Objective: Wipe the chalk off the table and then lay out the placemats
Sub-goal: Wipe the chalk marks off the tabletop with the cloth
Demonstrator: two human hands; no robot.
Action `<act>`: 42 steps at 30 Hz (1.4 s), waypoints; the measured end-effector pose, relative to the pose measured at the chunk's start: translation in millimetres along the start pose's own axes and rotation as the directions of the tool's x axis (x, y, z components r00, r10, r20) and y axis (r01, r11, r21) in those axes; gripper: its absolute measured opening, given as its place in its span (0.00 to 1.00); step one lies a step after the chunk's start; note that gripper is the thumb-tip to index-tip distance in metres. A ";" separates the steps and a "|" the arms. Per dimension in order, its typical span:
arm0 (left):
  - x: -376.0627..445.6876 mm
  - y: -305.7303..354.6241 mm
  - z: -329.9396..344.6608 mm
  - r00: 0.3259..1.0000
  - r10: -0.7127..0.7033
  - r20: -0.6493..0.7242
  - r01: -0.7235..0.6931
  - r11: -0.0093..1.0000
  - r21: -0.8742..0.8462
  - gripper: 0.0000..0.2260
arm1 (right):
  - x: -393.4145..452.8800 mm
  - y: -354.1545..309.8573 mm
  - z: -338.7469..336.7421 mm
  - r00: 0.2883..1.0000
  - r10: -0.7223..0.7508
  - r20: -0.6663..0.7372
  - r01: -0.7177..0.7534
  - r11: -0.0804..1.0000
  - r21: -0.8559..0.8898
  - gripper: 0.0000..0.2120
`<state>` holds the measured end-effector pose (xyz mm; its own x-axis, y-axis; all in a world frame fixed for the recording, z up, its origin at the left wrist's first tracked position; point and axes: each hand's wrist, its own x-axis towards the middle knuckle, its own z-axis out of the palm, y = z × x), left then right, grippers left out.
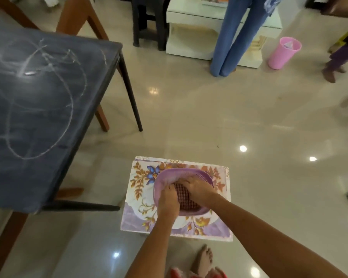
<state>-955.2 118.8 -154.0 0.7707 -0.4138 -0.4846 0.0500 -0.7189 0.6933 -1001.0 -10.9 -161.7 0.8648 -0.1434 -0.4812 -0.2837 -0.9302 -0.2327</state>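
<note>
Both hands, left (169,199) and right (197,190), buried in shallow lilac plastic basket (206,177), gripping dark red checked cloth (184,194). Dark chalk-scrawled tabletop (39,101) up-left of hands, unwiped. Risk: yanking cloth, tipping basket off flowered mat stack (141,209) beneath.

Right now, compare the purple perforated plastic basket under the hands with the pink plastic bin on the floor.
The purple perforated plastic basket is shallow and wide; the pink plastic bin is tall and narrow. The basket sits on a floral placemat, raised off the floor; the bin stands on the floor itself. The basket holds a checked cloth gripped by the left hand and right hand; nobody touches the bin. Both are pastel plastic.
</note>
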 end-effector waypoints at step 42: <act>10.9 18.6 -21.6 0.947 -0.230 0.225 0.310 0.838 -0.448 0.12 | 3.5 21.5 -62.4 0.966 0.131 0.223 -0.252 0.673 0.696 0.19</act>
<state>-932.2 113.0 -134.9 0.5750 -0.3523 -0.7384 0.5657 -0.4808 0.6699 -978.2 -52.4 -115.6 0.7056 -0.1854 -0.6839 -0.6972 -0.3546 -0.6231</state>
